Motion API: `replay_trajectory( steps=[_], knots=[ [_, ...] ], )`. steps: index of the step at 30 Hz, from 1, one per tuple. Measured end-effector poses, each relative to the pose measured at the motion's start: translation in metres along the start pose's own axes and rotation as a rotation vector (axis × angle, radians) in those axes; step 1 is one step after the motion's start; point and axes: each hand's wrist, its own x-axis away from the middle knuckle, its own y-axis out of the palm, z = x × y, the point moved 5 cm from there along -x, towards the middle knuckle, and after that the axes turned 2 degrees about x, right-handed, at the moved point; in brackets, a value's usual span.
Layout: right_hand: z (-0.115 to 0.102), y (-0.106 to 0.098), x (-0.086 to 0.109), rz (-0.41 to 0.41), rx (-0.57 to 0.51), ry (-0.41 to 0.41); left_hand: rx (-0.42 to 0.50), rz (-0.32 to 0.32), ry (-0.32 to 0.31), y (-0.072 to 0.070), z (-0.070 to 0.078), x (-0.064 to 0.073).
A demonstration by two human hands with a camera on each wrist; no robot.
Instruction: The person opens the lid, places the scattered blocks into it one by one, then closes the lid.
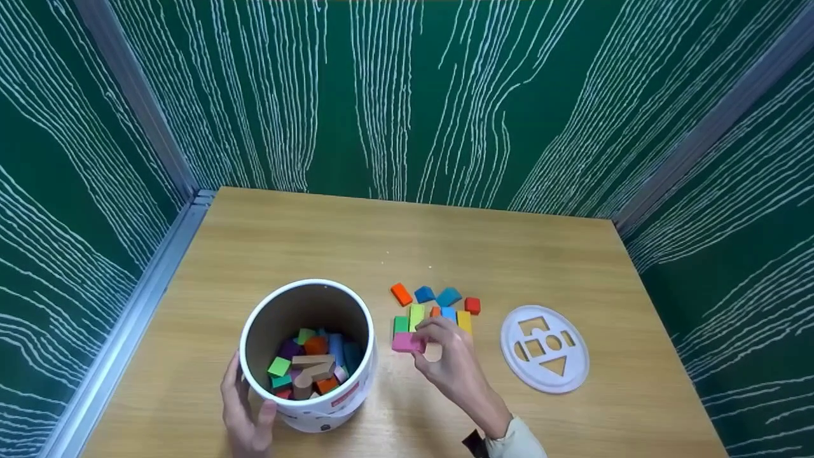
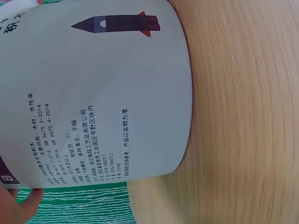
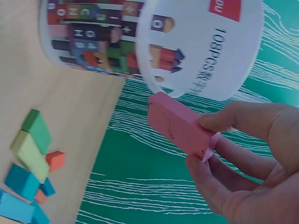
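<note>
On the left of the table stands a white toy-block bucket, upright and uncovered, with many coloured blocks inside. My left hand holds its near left side, fingers along the wall and thumb on the front. A pink rectangular block is pinched between the thumb and fingers of my right hand, to the right of the bucket. In the head view this block overlaps a small group of blocks on the table, among them a green block and a yellow-green block.
A white lid with shaped cut-outs lies flat at the right. Behind my right hand are an orange block, two blue blocks and a red block. Green panels with white lines surround the wooden table.
</note>
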Motion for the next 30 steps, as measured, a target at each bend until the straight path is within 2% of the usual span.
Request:
replay_trajectory(
  steps=[7, 13, 30],
  knots=[
    [-0.015, -0.014, -0.007, 0.066, 0.005, -0.067, 0.002, 0.007, -0.047, 0.0, -0.003, 0.0],
    [-0.025, -0.023, -0.011, 0.104, -0.023, -0.12, -0.01, 0.006, -0.055, 0.0, -0.003, 0.0],
    [-0.048, -0.034, -0.015, 0.133, -0.062, -0.193, 0.047, -0.001, 0.026, -0.001, -0.003, 0.001]
  ],
)
